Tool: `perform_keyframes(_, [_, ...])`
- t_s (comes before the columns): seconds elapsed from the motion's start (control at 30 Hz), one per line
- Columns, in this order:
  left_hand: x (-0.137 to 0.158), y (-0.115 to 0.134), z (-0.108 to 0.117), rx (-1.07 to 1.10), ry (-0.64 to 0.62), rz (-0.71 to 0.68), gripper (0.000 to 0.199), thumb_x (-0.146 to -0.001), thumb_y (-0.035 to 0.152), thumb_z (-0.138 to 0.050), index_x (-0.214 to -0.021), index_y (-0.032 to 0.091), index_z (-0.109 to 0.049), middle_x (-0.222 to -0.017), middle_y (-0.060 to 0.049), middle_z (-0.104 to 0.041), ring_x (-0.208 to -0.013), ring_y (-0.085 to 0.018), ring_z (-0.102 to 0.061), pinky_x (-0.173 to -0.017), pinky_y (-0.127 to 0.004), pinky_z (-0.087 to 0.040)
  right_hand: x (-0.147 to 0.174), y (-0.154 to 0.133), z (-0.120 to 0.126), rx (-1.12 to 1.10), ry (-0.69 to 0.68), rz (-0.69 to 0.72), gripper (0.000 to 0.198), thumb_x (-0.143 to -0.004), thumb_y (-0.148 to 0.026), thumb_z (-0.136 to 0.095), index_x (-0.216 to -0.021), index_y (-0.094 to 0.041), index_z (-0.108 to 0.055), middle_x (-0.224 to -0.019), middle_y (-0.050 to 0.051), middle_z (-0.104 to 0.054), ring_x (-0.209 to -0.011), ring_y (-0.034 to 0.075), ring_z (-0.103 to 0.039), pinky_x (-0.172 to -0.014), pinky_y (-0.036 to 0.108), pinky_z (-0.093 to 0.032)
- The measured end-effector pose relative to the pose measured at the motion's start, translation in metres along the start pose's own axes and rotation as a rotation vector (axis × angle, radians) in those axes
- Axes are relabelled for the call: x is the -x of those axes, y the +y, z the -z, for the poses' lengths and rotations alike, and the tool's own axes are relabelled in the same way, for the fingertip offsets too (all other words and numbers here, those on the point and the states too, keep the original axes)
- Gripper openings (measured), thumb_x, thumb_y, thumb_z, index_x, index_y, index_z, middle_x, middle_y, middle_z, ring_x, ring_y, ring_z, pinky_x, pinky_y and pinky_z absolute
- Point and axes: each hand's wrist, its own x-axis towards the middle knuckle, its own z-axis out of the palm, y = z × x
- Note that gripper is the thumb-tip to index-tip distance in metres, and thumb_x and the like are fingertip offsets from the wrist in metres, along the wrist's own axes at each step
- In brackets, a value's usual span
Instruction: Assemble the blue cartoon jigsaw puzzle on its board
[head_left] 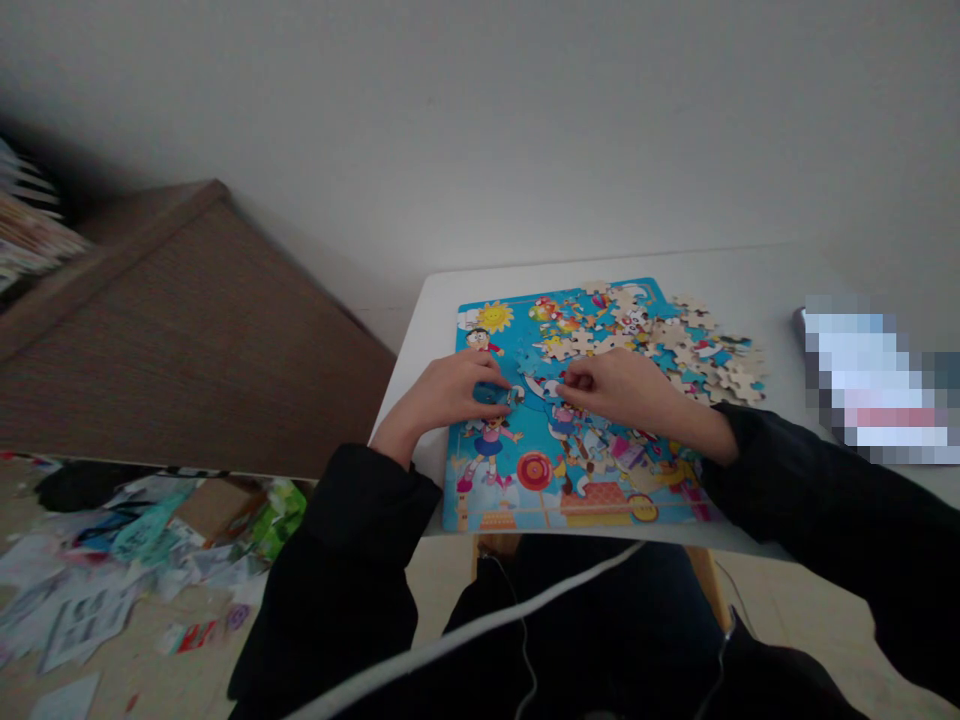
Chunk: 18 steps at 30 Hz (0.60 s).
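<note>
1. Jigsaw board (531, 435), bright blue with cartoon figures, lies flat on a white desk (757, 285), its near side by the desk's front edge.
2. Loose puzzle pieces (679, 350) form a heap across the board's upper right and spill past its right edge onto the desk; some show plain wooden backs, others printed faces.
3. Left hand (450, 390) is over the board's left part, thumb and index finger narrowly parted beside a small white-and-blue patch; I cannot tell whether they grip a piece.
4. Right hand (630, 385) is over the middle of the board, fingers drawn together in a pinch near a white-and-blue printed shape; whether a piece is between them cannot be told.
5. Black sleeves (795, 475) cover both forearms.
6. Phone (877, 385), its screen pixelated, lies on the desk, right of the heap.
7. White cable (450, 650) crosses in front of the person's lap.
8. Brown cabinet (195, 330) stands left of the desk, with a cardboard box (217, 508) and green packet (279, 520) among litter below.
</note>
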Motion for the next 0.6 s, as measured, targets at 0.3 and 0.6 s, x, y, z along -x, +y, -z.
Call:
perform_keyframes(0.3, [-0.0016,0.0012,-0.0020,0.120,-0.014,-0.022,0.021,-0.073,0.029,-0.067,-0.094,0.023,-0.069,-0.102,-0.003,-0.065,-0.096,-0.019,-0.061,-0.083,-0.031,-0.045,0.0028,-0.0016,0.0012,0.192,0.016,0.005,0.033,-0.086,-0.045,-0.049,-0.071,-0.021,-0.066,-0.070,0.005,-0.068,-0.067,0.019,-0.059,-0.052,0.028,-0.022])
perform_keyframes(0.6, [-0.0007,0.0091,-0.0002,0.134,-0.040,-0.008,0.023,-0.076,0.023,-0.061,-0.099,0.024,-0.062,-0.094,0.001,-0.068,-0.078,-0.014,-0.060,-0.069,-0.026,-0.044,0.0019,-0.0058,0.0095,0.095,0.040,0.110,0.027,-0.085,-0.042,-0.050,-0.089,-0.024,-0.069,-0.078,0.003,-0.071,-0.071,0.018,-0.062,-0.054,0.028,-0.030])
